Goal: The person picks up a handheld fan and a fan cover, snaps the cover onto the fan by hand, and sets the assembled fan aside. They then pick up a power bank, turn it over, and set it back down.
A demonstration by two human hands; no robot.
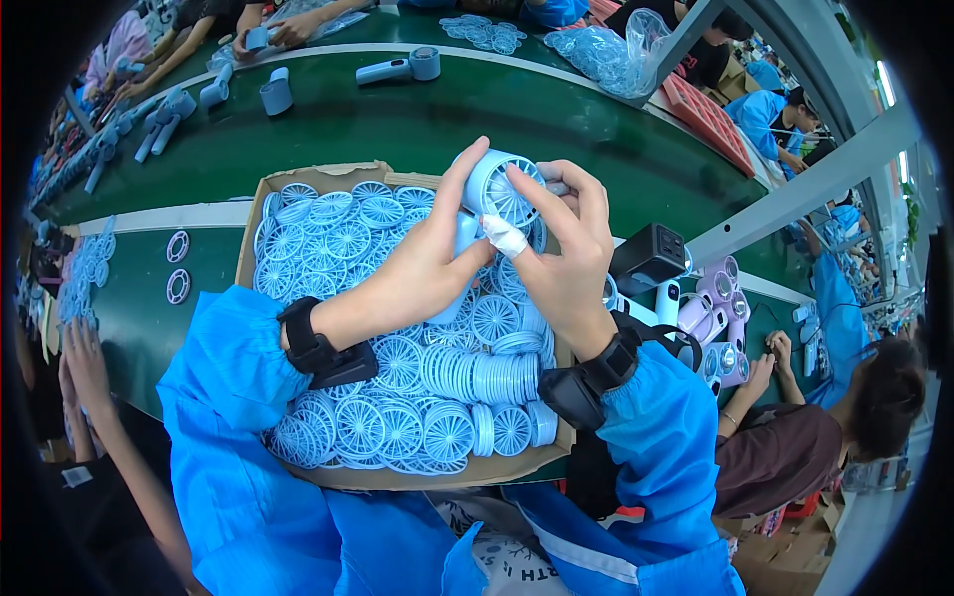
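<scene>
My left hand (422, 263) and my right hand (561, 253) together hold a small light blue handheld fan (494, 189) over a cardboard box (298, 184). The fan's round head faces me, its grille showing between my fingers. My left thumb and fingers grip the fan's left side and handle. My right fingers press on its right side, and the right thumb carries a white bandage. The box below is full of several round light blue fan grilles (397, 427), lying flat and stacked in rows. Both wrists wear black straps, with blue sleeves behind them.
A green conveyor belt (397, 124) runs behind the box, carrying several blue fans (402, 68) and parts. Lilac fans (715, 308) and a black box (651, 253) stand at right. Other people sit at left, right and across the belt. Loose grilles (84, 283) lie at left.
</scene>
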